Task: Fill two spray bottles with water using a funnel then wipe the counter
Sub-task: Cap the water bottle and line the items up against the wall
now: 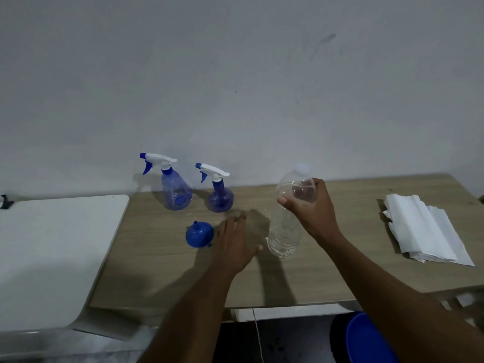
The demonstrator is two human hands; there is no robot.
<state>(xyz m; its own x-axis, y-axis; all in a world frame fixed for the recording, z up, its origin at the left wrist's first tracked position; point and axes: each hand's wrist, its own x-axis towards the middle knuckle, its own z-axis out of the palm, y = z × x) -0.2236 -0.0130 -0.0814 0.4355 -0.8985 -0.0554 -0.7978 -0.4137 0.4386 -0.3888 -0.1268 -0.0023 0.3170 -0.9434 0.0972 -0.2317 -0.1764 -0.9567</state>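
The right grip (311,208) is wrapped round the shoulder of a clear, white-capped water bottle (284,231), base down on the worktop (157,271), with water visible in its ribbed lower part. Just left of it, the left grip (235,242) lies flat, fingers straight. Beside that grip's left lies the blue funnel (199,234). Beyond stand the larger spray bottle (176,189) and the smaller spray bottle (220,196), trigger heads on; whether they hold anything cannot be told.

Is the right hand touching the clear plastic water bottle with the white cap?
Touching. In the head view the right hand grips the clear plastic water bottle round its shoulder, thumb in front.
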